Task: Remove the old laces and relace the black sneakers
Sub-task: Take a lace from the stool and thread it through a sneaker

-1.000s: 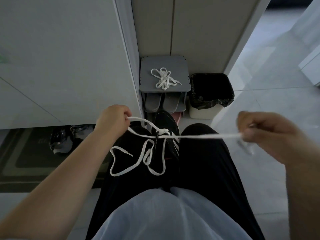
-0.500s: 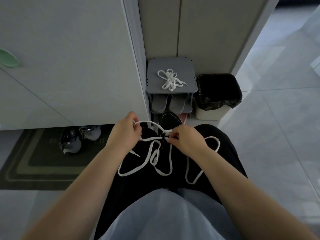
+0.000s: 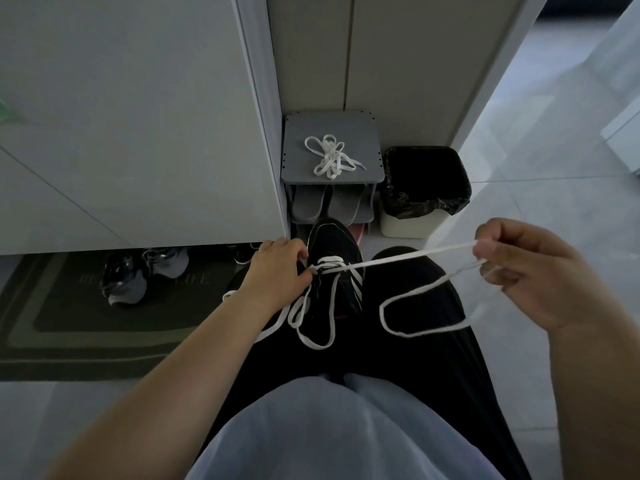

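Observation:
A black sneaker (image 3: 332,244) with white side stripes lies between my knees, toe pointing away. A white lace (image 3: 398,259) runs through its lowest eyelets. My right hand (image 3: 533,271) pinches one stretch of that lace and holds it taut out to the right, with a slack loop hanging over my right thigh. My left hand (image 3: 280,271) rests against the sneaker's left side, fingers curled at the eyelets where the lace enters; the other lace end loops loosely below it. A second bundle of white laces (image 3: 329,159) lies on a grey rack.
The grey shoe rack (image 3: 298,168) stands against the wall with grey slippers (image 3: 325,202) beneath. A black-lined bin (image 3: 426,188) sits to its right. Other sneakers (image 3: 138,275) lie on a dark mat (image 3: 69,323) at left. White cabinet panel (image 3: 138,116) fills the upper left.
My right hand moved from the eyelets out to the right, drawing the lace taut across my thigh. My left hand stayed at the sneaker's left side.

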`<state>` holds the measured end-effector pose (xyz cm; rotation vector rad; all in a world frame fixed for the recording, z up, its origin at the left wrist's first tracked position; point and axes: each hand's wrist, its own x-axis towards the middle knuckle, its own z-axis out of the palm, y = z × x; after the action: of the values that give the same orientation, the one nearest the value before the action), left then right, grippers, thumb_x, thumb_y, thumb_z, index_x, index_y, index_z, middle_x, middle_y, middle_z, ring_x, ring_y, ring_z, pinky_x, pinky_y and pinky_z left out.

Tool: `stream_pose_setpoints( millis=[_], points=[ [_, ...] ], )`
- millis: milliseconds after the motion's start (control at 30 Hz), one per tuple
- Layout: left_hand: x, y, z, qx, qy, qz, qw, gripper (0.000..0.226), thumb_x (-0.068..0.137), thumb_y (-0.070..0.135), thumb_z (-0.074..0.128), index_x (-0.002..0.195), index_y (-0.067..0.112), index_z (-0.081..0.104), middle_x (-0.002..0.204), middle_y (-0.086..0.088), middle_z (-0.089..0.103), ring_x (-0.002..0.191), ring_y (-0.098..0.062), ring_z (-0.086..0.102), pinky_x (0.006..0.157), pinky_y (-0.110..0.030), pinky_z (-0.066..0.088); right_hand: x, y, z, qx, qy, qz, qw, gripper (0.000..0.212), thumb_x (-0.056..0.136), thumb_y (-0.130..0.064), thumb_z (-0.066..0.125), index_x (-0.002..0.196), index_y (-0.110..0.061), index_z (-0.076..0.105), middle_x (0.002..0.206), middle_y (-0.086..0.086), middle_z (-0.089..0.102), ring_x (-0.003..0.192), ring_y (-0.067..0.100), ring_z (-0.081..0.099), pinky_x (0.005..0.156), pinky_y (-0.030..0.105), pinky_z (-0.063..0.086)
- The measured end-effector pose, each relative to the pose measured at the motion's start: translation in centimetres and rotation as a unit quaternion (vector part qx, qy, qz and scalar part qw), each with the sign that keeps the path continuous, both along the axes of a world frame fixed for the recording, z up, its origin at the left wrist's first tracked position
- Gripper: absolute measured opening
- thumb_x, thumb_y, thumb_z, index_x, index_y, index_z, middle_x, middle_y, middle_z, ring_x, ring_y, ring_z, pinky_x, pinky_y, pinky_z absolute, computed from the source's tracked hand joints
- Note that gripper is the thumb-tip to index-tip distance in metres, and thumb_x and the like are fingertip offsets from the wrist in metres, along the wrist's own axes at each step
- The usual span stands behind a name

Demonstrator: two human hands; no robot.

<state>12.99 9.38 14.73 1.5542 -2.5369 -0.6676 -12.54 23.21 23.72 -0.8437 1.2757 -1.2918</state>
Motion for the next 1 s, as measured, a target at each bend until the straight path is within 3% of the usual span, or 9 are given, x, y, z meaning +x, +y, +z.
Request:
stream_pose_setpoints(
  millis=[200, 300, 433, 700, 767, 800, 867, 900, 1000],
  points=[
    [0.7, 3.3, 1.0, -0.010, 0.072, 0.014, 0.997, 0.027, 0.082, 0.036, 0.062, 0.094, 0.022, 0.042, 0.090, 0.010, 0.052, 0.091, -0.013, 0.046, 0.080, -0.027, 0.035, 0.7, -0.3, 0.7, -0.065, -0.005, -0.022, 0.998, 0.037, 0.048, -0.045, 0.086, 0.060, -0.020, 0.063, 0.057, -0.004, 0.045, 0.043, 0.001, 0.032, 0.044, 0.011, 0.029],
    [1.7, 5.1, 0.7, -0.009, 0.058, 0.003, 0.998, 0.036, 0.079, 0.047, 0.063, 0.100, 0.027, 0.040, 0.098, 0.015, 0.047, 0.098, -0.007, 0.040, 0.086, -0.022, 0.027, 0.0, -0.5, 0.1, -0.086, -0.055, -0.101, 0.990, 0.029, 0.054, -0.037, 0.081, 0.062, -0.019, 0.060, 0.057, -0.004, 0.046, 0.043, 0.002, 0.030, 0.045, 0.013, 0.025],
    [1.8, 5.6, 0.3, -0.018, 0.055, 0.018, 0.998, 0.050, 0.083, 0.049, 0.059, 0.123, 0.025, 0.042, 0.117, 0.013, 0.049, 0.117, -0.010, 0.038, 0.098, -0.025, 0.023, 0.0, -0.4, -0.2, -0.112, -0.086, -0.068, 0.988, 0.031, 0.062, -0.034, 0.078, 0.068, -0.015, 0.055, 0.059, -0.005, 0.041, 0.046, 0.005, 0.026, 0.046, 0.014, 0.026],
    [0.4, 5.2, 1.2, 0.001, -0.014, -0.009, 1.000, 0.080, 0.072, 0.067, 0.057, 0.132, 0.022, 0.030, 0.130, 0.006, 0.043, 0.126, -0.015, 0.034, 0.108, -0.033, 0.018, -0.2, 0.4, 0.4, -0.132, -0.075, -0.055, 0.987, 0.023, 0.068, -0.035, 0.076, 0.063, -0.021, 0.058, 0.057, 0.000, 0.029, 0.047, 0.008, 0.021, 0.046, 0.017, 0.023],
    [0.8, 6.2, 1.0, 0.017, -0.070, -0.043, 0.996, 0.093, 0.066, 0.072, 0.057, 0.136, 0.020, 0.024, 0.137, 0.004, 0.036, 0.130, -0.016, 0.027, 0.111, -0.034, 0.014, 0.3, 0.3, 0.4, -0.067, 0.032, -0.083, 0.994, 0.017, 0.076, -0.027, 0.070, 0.065, -0.019, 0.060, 0.059, 0.004, 0.030, 0.046, 0.008, 0.026, 0.047, 0.016, 0.027],
    [1.1, 6.6, 1.0, 0.019, -0.103, -0.067, 0.992, 0.097, 0.066, 0.073, 0.057, 0.138, 0.019, 0.021, 0.140, 0.003, 0.032, 0.132, -0.017, 0.023, 0.111, -0.035, 0.012, 0.7, 0.0, 0.4, -0.007, 0.162, -0.090, 0.983, 0.010, 0.081, -0.024, 0.067, 0.072, -0.021, 0.063, 0.061, 0.002, 0.036, 0.048, 0.009, 0.033, 0.049, 0.017, 0.031],
    [1.6, 7.0, 1.0, 0.006, -0.149, -0.109, 0.983, 0.096, 0.070, 0.070, 0.056, 0.141, 0.018, 0.018, 0.144, 0.003, 0.029, 0.135, -0.018, 0.018, 0.111, -0.035, 0.010, 1.1, -0.4, 0.0, 0.102, 0.390, -0.068, 0.913, 0.015, 0.085, -0.032, 0.065, 0.099, -0.028, 0.060, 0.077, -0.007, 0.050, 0.061, 0.012, 0.048, 0.059, 0.023, 0.038],
    [1.9, 6.8, 1.3, -0.003, -0.156, -0.124, 0.980, 0.090, 0.075, 0.066, 0.056, 0.142, 0.020, 0.018, 0.143, 0.005, 0.032, 0.134, -0.017, 0.018, 0.111, -0.034, 0.010, 1.2, -0.5, -0.1, 0.134, 0.433, -0.050, 0.890, 0.027, 0.084, -0.036, 0.064, 0.108, -0.031, 0.053, 0.086, -0.008, 0.052, 0.068, 0.012, 0.052, 0.062, 0.024, 0.039],
    [2.8, 5.1, 2.2, -0.024, -0.140, -0.157, 0.977, 0.057, 0.085, 0.050, 0.054, 0.134, 0.028, 0.035, 0.127, 0.010, 0.049, 0.124, -0.012, 0.031, 0.105, -0.028, 0.016, 2.8, -0.5, 0.6, 0.122, 0.396, -0.011, 0.910, 0.030, 0.083, -0.032, 0.066, 0.109, -0.031, 0.053, 0.090, -0.008, 0.057, 0.069, 0.007, 0.056, 0.063, 0.021, 0.039]
  ],
)
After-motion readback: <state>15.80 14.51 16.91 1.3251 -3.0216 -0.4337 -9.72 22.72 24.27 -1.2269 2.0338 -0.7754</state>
